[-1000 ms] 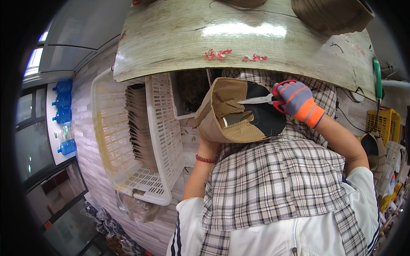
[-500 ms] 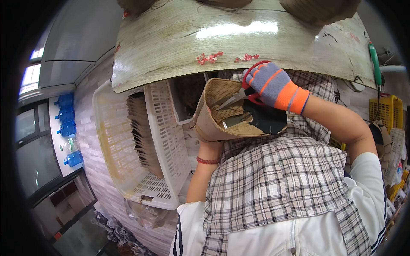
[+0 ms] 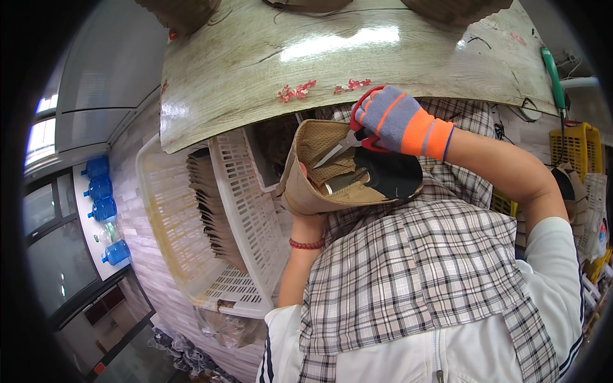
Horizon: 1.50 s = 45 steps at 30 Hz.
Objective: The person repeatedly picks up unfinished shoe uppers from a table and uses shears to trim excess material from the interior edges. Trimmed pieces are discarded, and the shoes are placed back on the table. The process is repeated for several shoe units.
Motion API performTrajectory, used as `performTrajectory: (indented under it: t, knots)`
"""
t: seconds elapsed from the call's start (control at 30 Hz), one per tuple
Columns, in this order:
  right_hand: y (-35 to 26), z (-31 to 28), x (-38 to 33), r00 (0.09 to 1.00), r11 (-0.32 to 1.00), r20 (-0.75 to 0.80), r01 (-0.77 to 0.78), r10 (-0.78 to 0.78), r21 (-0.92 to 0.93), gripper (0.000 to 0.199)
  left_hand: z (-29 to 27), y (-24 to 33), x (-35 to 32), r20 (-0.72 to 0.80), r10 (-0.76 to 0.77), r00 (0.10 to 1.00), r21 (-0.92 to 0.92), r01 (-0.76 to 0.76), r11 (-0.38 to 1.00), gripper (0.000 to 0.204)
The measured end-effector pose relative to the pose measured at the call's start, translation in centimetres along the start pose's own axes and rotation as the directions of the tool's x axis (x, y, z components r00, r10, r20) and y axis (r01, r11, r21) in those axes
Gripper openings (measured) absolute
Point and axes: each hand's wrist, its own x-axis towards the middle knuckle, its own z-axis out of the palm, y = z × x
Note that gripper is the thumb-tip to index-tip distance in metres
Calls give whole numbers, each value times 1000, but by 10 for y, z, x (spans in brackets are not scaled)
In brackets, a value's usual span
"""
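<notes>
Gloved right hand (image 3: 399, 124) gripped red-handled scissors (image 3: 350, 137), blades pointing left into the tan shoe upper (image 3: 319, 185); left hand, hidden beneath, propped it below the bench (image 3: 268, 57) edge, grip unclear.

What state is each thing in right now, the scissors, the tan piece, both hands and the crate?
scissors: blades open, tips inside the tan shoe upper
tan shoe upper: held up, opening toward the camera
right hand: gloved, gripping the red scissor handles
left hand: bare, mostly hidden under the upper
white crate: holds stacked brown pieces
</notes>
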Motion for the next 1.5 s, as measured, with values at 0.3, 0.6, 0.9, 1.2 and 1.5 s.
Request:
performTrajectory:
  t: [0.3, 0.6, 0.9, 1.2, 1.5]
  knots:
    - [-1, 2, -76, 880, 861, 220, -464, 421, 208, 26, -17, -4, -12, 144, 24, 989, -41, -19, 999, 50]
    - [-21, 51, -136, 569, -96, 612, -685, 549, 722, 32, -45, -11, -8, 103, -46, 994, -148, 61, 987, 50]
    - [-14, 10, -102, 946, 913, 151, -318, 287, 256, 34, -75, 43, -27, 131, -598, 791, 106, 589, 801, 38]
    - [-30, 18, -81, 962, 958, 246, -173, 115, 228, 31, -71, 31, -48, 77, -521, 850, 319, 474, 821, 35]
    - [-31, 6, -77, 903, 973, 389, -220, 180, 62, 29, -73, 30, -52, 31, -496, 868, 235, 476, 847, 37]
